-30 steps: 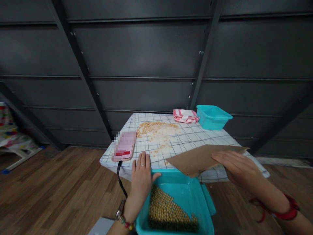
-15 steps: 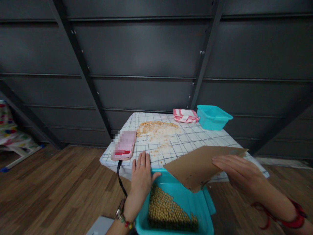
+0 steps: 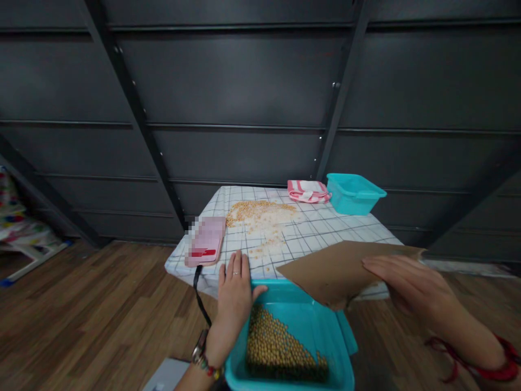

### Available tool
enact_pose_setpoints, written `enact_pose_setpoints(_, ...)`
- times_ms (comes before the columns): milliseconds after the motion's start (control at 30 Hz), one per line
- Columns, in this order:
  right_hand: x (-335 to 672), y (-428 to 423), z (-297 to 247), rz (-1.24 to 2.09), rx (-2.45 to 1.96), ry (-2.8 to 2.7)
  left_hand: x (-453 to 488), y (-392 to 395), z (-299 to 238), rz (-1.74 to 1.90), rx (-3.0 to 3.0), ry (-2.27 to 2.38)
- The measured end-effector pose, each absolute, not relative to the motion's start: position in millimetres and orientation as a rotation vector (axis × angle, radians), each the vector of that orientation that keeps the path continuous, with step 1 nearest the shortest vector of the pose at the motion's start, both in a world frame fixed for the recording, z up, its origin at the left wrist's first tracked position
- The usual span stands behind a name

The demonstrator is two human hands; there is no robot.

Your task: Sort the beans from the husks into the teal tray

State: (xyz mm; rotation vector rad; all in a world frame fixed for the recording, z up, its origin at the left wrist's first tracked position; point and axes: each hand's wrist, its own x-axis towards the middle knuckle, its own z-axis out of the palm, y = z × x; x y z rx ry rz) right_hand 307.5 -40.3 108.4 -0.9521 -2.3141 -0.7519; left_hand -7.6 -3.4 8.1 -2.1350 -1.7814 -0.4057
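"At the near edge of the tabletop [image 3: 337, 225], how do things stand?"

"On my feed the left hand [image 3: 235, 296] lies palm down on the cloth, fingers straight and close together, gripping nothing I can make out; its thumb reaches over the rim of the turquoise basin [image 3: 313, 326]. The right hand [image 3: 407, 279] has its fingers closed on the right end of the brown cardboard [image 3: 329, 271], thumb hidden. That sheet slants over the basin's far right corner. Whether it touches the rim, I can't tell."

"How would you handle it well?"

"I'd use the left hand as a light brace so the basin can't slide, hold the sheet's low edge inside the rim, and tilt slowly; a stiff sheet could flick bits past the beans [image 3: 280, 347] heaped at the near left."

"And the surface, the room?"

"Checked cloth, with yellow and pale grains [image 3: 260, 209] strewn far left of centre, a pink phone [image 3: 209, 239] at the left edge, and a folded striped towel [image 3: 308, 191] just beside a smaller tub [image 3: 350, 206] at far right. Beyond stands a dark panelled wall [image 3: 244, 98]; below, a wood-look floor [image 3: 130, 304]."
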Motion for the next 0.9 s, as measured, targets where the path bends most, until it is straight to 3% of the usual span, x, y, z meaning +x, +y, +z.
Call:
enact_pose_setpoints(500,291,-11,103,-1.096,-0.802,-2.305,-8,-4,5,-0.410,-2.146,-1.804)
enact_pose_setpoints(900,276,-20,108,-0.981,-0.772,-2.323,-7,-6,10,-0.399,-2.150,-1.815)
